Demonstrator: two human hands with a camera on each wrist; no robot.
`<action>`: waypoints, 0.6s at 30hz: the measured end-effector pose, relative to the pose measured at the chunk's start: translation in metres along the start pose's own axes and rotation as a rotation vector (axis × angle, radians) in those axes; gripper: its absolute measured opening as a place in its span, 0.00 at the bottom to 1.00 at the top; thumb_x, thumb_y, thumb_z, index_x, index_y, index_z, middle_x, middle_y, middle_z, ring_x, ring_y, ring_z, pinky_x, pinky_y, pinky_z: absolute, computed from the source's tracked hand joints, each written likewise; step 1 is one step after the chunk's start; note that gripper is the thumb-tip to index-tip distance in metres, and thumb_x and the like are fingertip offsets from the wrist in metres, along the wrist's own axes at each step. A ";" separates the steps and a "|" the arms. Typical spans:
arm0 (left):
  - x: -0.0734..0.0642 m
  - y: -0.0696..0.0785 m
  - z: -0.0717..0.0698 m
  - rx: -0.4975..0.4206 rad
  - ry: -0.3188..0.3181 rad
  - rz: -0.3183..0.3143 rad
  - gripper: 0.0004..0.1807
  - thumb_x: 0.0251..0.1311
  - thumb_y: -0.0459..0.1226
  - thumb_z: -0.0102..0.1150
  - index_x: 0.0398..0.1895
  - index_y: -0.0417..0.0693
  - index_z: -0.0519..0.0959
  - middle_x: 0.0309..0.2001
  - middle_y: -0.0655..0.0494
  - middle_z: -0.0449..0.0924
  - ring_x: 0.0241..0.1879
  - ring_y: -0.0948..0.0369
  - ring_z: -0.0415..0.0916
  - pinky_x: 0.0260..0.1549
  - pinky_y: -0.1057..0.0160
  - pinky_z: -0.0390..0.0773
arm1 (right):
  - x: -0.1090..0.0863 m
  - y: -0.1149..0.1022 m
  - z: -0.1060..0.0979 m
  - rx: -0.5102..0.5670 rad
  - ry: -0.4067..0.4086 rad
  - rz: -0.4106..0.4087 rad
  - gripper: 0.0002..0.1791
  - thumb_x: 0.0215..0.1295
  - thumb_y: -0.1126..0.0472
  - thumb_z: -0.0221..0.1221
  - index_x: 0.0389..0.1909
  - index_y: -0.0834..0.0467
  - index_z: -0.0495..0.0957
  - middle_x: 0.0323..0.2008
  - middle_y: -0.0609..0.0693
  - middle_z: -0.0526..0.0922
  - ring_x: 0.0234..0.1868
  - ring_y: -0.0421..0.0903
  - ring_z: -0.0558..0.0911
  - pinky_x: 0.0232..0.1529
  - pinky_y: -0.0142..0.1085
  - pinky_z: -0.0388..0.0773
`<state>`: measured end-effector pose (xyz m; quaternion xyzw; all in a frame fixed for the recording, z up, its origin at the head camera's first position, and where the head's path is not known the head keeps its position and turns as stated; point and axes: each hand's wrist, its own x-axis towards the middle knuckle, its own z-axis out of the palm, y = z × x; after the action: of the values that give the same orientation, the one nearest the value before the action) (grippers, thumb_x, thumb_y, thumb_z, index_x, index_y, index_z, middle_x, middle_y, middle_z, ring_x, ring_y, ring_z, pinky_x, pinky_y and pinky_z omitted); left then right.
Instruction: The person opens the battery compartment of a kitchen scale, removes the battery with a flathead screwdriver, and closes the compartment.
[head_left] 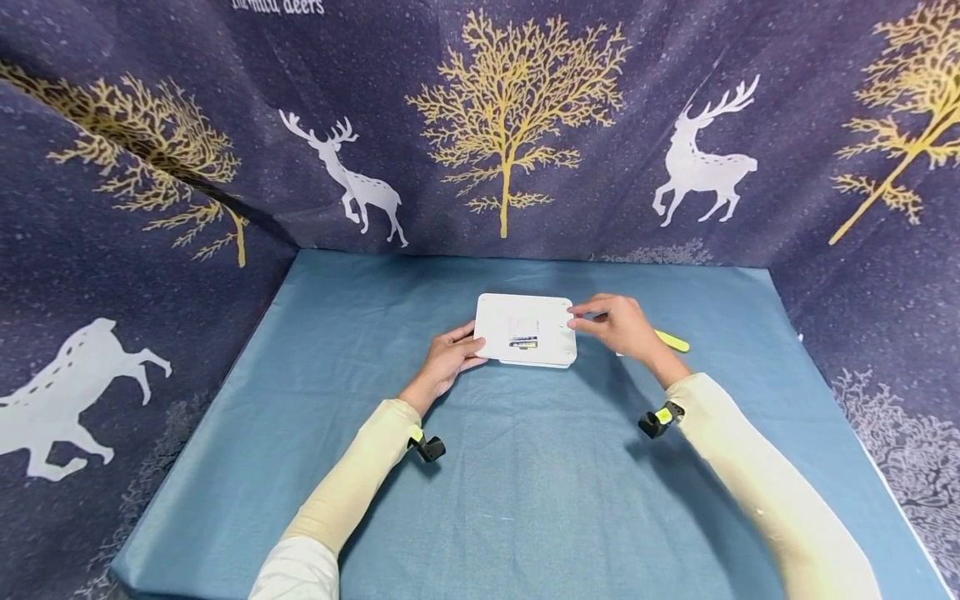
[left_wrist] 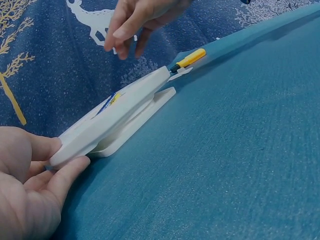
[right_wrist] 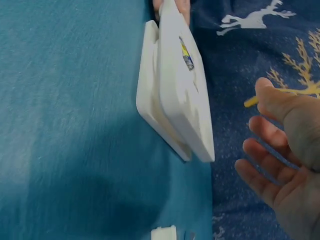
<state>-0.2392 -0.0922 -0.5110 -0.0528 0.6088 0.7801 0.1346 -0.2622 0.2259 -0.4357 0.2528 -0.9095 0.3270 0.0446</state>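
A flat white device [head_left: 525, 321] with rounded corners is held above the blue table, its battery compartment uncovered. Batteries [head_left: 523, 342] with blue and yellow wrappers show inside. A second white slab [left_wrist: 135, 122] lies under the upper one, with a gap between them in both wrist views. My left hand [head_left: 447, 357] grips the device's left edge, thumb on top and fingers beneath. Off its right edge is my right hand [head_left: 618, 325]. The right wrist view shows that hand [right_wrist: 285, 150] with loosely bent fingers apart and nothing between them.
Right of the device, a screwdriver with a yellow handle [head_left: 672, 341] lies on the blue cloth-covered table [head_left: 510, 483]. Beside it is a small white piece [right_wrist: 164, 233]. A dark curtain [head_left: 450, 208] with deer and trees stands behind the table.
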 end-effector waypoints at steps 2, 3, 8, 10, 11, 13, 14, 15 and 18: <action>0.000 0.000 0.000 -0.003 0.001 -0.006 0.31 0.71 0.27 0.59 0.76 0.42 0.66 0.66 0.34 0.74 0.61 0.43 0.78 0.55 0.52 0.84 | 0.006 -0.003 0.005 -0.002 -0.040 -0.037 0.16 0.67 0.54 0.69 0.50 0.58 0.89 0.44 0.54 0.88 0.37 0.48 0.85 0.39 0.45 0.86; 0.000 0.000 0.000 -0.004 0.003 -0.007 0.31 0.71 0.27 0.59 0.76 0.42 0.66 0.66 0.34 0.74 0.61 0.43 0.78 0.55 0.52 0.84 | 0.009 -0.004 0.007 -0.008 -0.057 -0.055 0.16 0.66 0.54 0.70 0.50 0.58 0.89 0.44 0.54 0.88 0.36 0.47 0.84 0.38 0.44 0.84; 0.001 0.000 0.000 -0.008 0.009 -0.013 0.31 0.71 0.27 0.59 0.76 0.41 0.66 0.65 0.34 0.74 0.61 0.43 0.78 0.54 0.53 0.85 | 0.020 -0.007 0.020 -0.041 -0.127 -0.149 0.15 0.64 0.58 0.71 0.49 0.60 0.89 0.44 0.55 0.89 0.37 0.49 0.85 0.35 0.44 0.82; 0.001 0.000 0.000 -0.009 0.009 -0.015 0.31 0.71 0.27 0.59 0.76 0.41 0.66 0.65 0.35 0.75 0.61 0.44 0.78 0.53 0.53 0.85 | 0.022 -0.007 0.025 -0.060 -0.143 -0.187 0.14 0.64 0.59 0.71 0.48 0.61 0.89 0.44 0.55 0.89 0.40 0.50 0.86 0.38 0.46 0.84; 0.001 0.000 0.000 -0.009 0.008 -0.016 0.31 0.71 0.27 0.59 0.76 0.42 0.66 0.65 0.35 0.75 0.61 0.44 0.78 0.53 0.53 0.85 | 0.023 -0.006 0.027 -0.066 -0.148 -0.202 0.14 0.64 0.59 0.71 0.48 0.61 0.89 0.43 0.54 0.89 0.41 0.50 0.86 0.39 0.47 0.85; 0.001 0.000 0.000 -0.010 0.009 -0.020 0.31 0.71 0.27 0.59 0.76 0.42 0.66 0.65 0.36 0.75 0.61 0.44 0.78 0.53 0.54 0.86 | 0.025 -0.006 0.030 -0.080 -0.155 -0.226 0.13 0.63 0.60 0.71 0.47 0.60 0.90 0.41 0.54 0.89 0.40 0.50 0.86 0.38 0.46 0.85; 0.001 0.000 0.000 -0.010 0.009 -0.021 0.31 0.71 0.28 0.59 0.76 0.42 0.66 0.65 0.36 0.75 0.61 0.44 0.78 0.53 0.54 0.86 | 0.025 -0.005 0.032 -0.087 -0.157 -0.236 0.12 0.63 0.60 0.71 0.46 0.60 0.90 0.41 0.53 0.89 0.39 0.49 0.86 0.38 0.45 0.85; 0.001 0.000 -0.001 -0.010 0.009 -0.022 0.31 0.71 0.28 0.59 0.76 0.42 0.66 0.65 0.36 0.75 0.61 0.45 0.78 0.53 0.54 0.86 | 0.026 -0.005 0.034 -0.093 -0.158 -0.243 0.12 0.63 0.60 0.72 0.46 0.60 0.90 0.40 0.53 0.89 0.38 0.49 0.86 0.37 0.45 0.85; 0.001 -0.001 -0.001 -0.008 0.010 -0.022 0.31 0.71 0.28 0.59 0.76 0.42 0.66 0.65 0.36 0.75 0.60 0.45 0.79 0.52 0.55 0.86 | 0.026 -0.005 0.038 -0.114 -0.161 -0.264 0.12 0.62 0.60 0.72 0.45 0.60 0.90 0.40 0.52 0.89 0.38 0.48 0.85 0.37 0.43 0.86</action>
<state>-0.2405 -0.0927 -0.5122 -0.0638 0.6056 0.7807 0.1401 -0.2791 0.1880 -0.4557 0.3927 -0.8860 0.2450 0.0285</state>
